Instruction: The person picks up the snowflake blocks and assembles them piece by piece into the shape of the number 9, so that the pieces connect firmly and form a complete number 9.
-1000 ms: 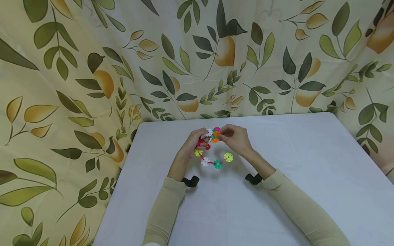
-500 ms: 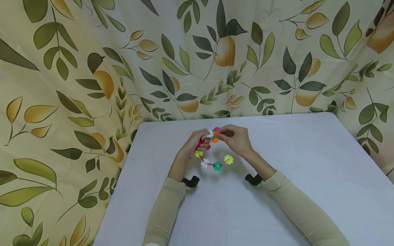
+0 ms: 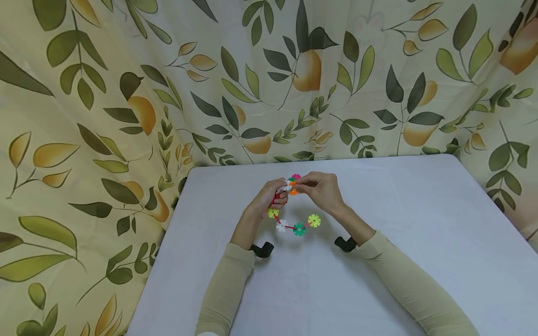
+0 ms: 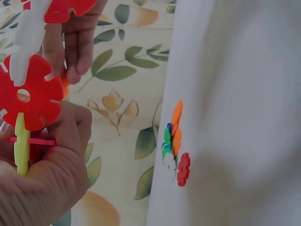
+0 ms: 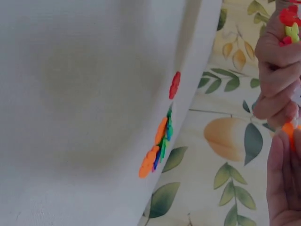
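Observation:
A chain of notched plastic snowflake discs hangs from my left hand (image 3: 269,198), whose fingers curl round its upper part. Yellow, white and green discs (image 3: 299,229) joined by red ones make up the loose end, which curves to the right and finishes in a yellow disc (image 3: 314,220). Close in the left wrist view are a red disc (image 4: 44,96) and a yellow disc (image 4: 21,150) at the left palm. My right hand (image 3: 325,189) pinches an orange snowflake disc (image 5: 289,129) between thumb and fingers, right at the left hand's fingertips.
Loose discs lie on the white table (image 3: 378,210) beyond the hands, among them a red disc (image 4: 184,169), an orange disc (image 5: 149,161) and a pink disc (image 3: 296,177). Black wrist mounts (image 3: 262,249) stick out from both wrists. A leaf-patterned curtain (image 3: 252,93) hangs behind the table.
My left hand has shifted slightly right and down, and its fingers now cover more of the chain. The chain's loose end has swung a little right and down. The right hand stays nearly in place.

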### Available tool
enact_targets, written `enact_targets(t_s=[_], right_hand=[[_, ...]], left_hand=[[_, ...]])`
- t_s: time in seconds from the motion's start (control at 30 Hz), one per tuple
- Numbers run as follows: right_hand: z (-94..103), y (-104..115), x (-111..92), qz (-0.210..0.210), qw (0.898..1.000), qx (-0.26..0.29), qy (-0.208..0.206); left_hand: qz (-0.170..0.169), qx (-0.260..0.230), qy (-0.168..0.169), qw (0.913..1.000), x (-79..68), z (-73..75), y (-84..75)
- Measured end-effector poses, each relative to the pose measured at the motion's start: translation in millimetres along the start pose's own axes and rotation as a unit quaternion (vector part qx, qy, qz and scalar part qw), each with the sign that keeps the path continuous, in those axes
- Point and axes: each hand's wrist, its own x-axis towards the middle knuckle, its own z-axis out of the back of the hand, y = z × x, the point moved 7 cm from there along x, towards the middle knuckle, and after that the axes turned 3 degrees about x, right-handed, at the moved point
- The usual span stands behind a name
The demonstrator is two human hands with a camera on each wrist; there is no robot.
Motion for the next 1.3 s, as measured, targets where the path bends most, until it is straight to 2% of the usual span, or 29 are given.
enact_targets(t_s=[0.1, 0.17, 0.33, 0.47, 0.67, 0.73, 0.83, 1.0, 1.1, 1.2, 1.3], right_hand=[[1.1, -5, 0, -0.017, 1.0, 0.002, 0.021], [2.8, -10, 0, -0.03, 0.999, -0.017, 0.032], [10.1, -28, 6, -0.081, 0.988, -0.121, 0.047], [11.7, -55, 12, -0.146, 0.967, -0.191, 0.084], [3.7, -91, 17, -0.241, 0.919, -0.267, 0.16], [0.7, -98, 18, -0.253, 0.908, -0.285, 0.173], [-2.9, -105, 19, -0.252, 0.899, -0.311, 0.18], [-5.4, -107, 19, -0.25, 0.898, -0.319, 0.172], [-2.7, -104, 19, -0.237, 0.904, -0.32, 0.157], [2.0, -97, 21, -0.215, 0.914, -0.313, 0.139], [7.7, -91, 22, -0.212, 0.934, -0.263, 0.115]], left_hand=[[0.008, 0.009, -0.004, 0.9999, 0.0, 2.1, 0.1], [0.002, 0.019, -0.012, 0.9997, -0.6, 3.9, -2.3], [-0.022, 0.055, -0.057, 0.9966, -2.1, 11.3, -8.2], [-0.018, 0.069, -0.081, 0.9942, -3.0, 16.2, -7.9], [-0.015, 0.07, -0.073, 0.9948, -0.8, 15.1, -5.3], [-0.02, 0.06, -0.07, 0.9956, 0.1, 13.9, -5.1], [-0.024, 0.031, -0.065, 0.9971, 1.1, 12.4, -4.4], [-0.022, -0.015, -0.053, 0.9982, 1.2, 11.1, -3.0], [-0.024, -0.032, -0.048, 0.998, 1.1, 9.9, -3.8], [-0.029, -0.039, -0.045, 0.9978, 1.0, 8.8, -5.6], [-0.032, -0.04, -0.041, 0.9979, 1.0, 7.9, -7.9]])
